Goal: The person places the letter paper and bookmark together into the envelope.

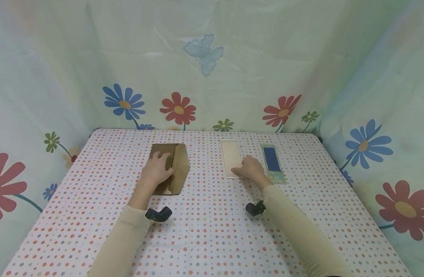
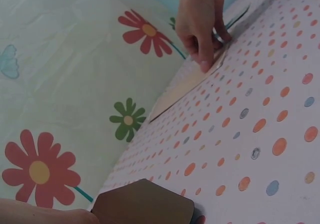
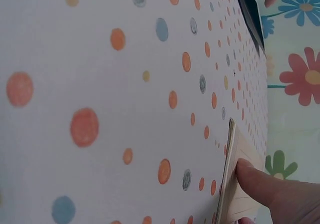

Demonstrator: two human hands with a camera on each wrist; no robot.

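Note:
A brown paper envelope (image 1: pixel 180 169) lies at the left with its pointed flap folded out to the right. My left hand (image 1: pixel 156 169) rests on the envelope, fingers spread over its body. Farther right is a thin pad of cream lined paper (image 1: pixel 230 154). My right hand (image 1: pixel 252 169) pinches the pad's near right edge; the right wrist view shows the thumb (image 3: pixel 260 181) on top of the sheets (image 3: pixel 240 204). In the left wrist view the envelope's flap (image 2: pixel 145 204) fills the bottom, and most of the left hand is out of frame.
Right of the pad lies a green patterned card (image 1: pixel 276 177) with a dark blue panel (image 1: pixel 272 159). The dotted tablecloth (image 1: pixel 205 231) covers the table, and floral curtains (image 1: pixel 232 88) stand behind and at both sides. A black wrist camera (image 1: pixel 158 214) sits on each forearm.

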